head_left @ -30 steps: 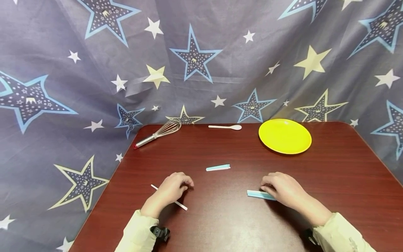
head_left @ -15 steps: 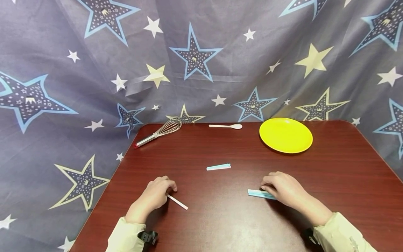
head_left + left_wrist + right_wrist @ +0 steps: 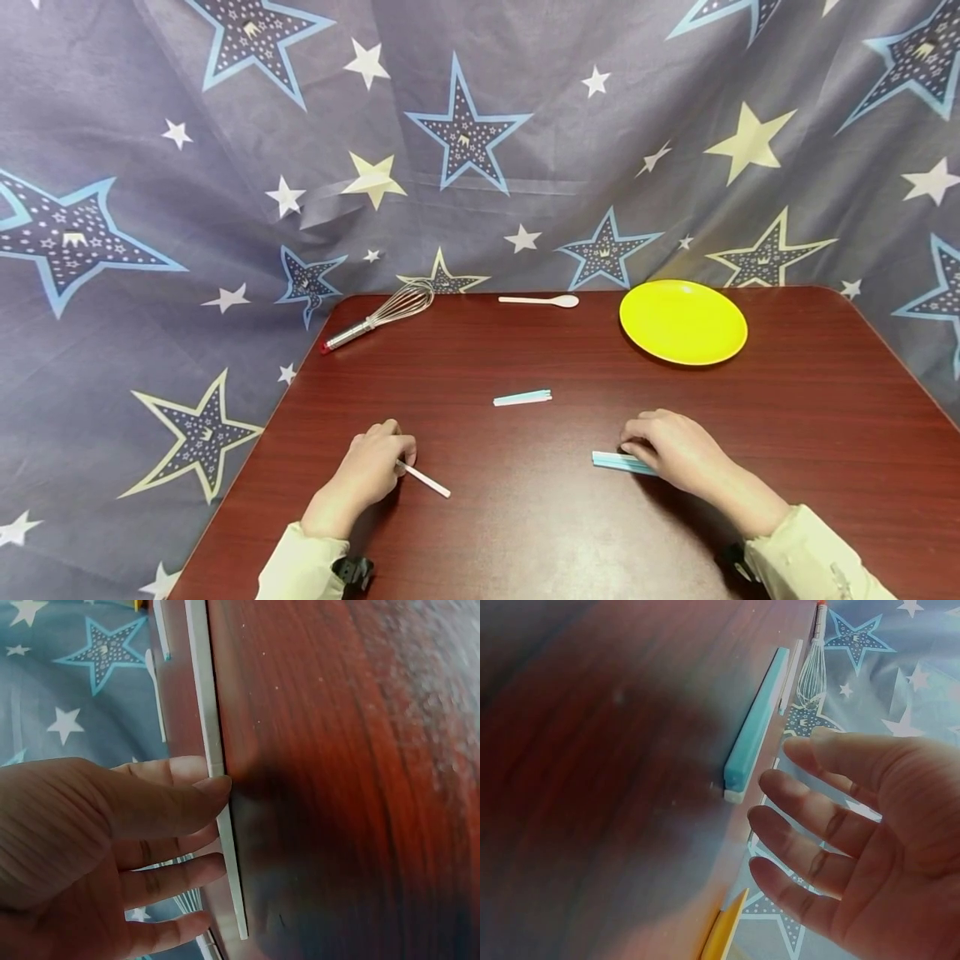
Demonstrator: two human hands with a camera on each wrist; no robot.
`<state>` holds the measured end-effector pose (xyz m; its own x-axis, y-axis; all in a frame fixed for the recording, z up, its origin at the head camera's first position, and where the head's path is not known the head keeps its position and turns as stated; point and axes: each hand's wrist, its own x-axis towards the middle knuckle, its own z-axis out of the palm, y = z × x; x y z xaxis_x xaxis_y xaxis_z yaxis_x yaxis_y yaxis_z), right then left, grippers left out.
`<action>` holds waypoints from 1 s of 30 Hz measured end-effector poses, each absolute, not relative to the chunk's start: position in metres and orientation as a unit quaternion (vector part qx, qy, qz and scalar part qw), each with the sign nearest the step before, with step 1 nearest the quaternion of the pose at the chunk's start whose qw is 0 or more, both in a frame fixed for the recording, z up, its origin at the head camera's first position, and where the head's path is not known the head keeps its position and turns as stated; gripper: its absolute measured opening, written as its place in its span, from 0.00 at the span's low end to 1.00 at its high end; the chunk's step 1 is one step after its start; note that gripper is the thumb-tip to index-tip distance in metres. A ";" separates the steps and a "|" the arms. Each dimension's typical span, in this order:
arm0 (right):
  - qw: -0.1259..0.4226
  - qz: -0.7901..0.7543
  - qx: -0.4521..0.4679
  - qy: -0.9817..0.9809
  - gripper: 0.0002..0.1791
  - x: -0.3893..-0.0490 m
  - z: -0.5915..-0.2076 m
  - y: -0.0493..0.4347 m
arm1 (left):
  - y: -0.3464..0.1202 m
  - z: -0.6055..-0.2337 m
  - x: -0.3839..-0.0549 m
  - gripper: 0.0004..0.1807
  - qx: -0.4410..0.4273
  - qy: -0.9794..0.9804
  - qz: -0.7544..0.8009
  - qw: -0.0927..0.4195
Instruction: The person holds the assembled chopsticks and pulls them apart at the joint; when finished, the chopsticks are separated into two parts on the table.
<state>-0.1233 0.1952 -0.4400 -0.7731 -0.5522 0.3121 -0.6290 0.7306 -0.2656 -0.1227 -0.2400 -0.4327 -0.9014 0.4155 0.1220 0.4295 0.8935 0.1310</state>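
Note:
In the head view my left hand is low at the table's left and pinches a thin white stick. From the left wrist, the thumb lies across the white stick, with fingers behind it. My right hand hovers by the right end of a bundle of light blue and white sticks. In the right wrist view its fingers are loosely bent and apart from the blue and white bundle, holding nothing. Between the hands and farther back lies a smaller blue and white bundle.
Along the back of the brown table lie a wire whisk at left, a white spoon in the middle and a yellow plate at right. A grey curtain with stars hangs right behind the table.
My left hand has moved left and toward me along the white stick, from above it to a pinch on its far half. My right hand stays by the blue and white bundle.

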 end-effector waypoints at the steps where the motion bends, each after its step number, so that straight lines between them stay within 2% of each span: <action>1: 0.106 0.180 0.319 -0.924 0.07 -0.123 -0.440 0.195 | -0.240 -0.433 -0.123 0.20 -0.218 -0.972 -0.076 0.047; 8: 0.104 0.179 0.318 -0.925 0.07 -0.123 -0.440 0.195 | -0.233 -0.431 -0.125 0.19 -0.236 -0.967 -0.082 0.046; 16: 0.107 0.180 0.320 -0.924 0.07 -0.123 -0.440 0.194 | -0.215 -0.429 -0.133 0.16 -0.275 -0.950 -0.120 0.082; 22: 0.103 0.175 0.319 -0.926 0.07 -0.123 -0.438 0.192 | -0.194 -0.428 -0.137 0.13 -0.296 -0.937 -0.161 0.089; 30: 0.101 0.174 0.316 -0.927 0.06 -0.122 -0.435 0.185 | -0.164 -0.429 -0.139 0.06 -0.308 -0.926 -0.213 0.047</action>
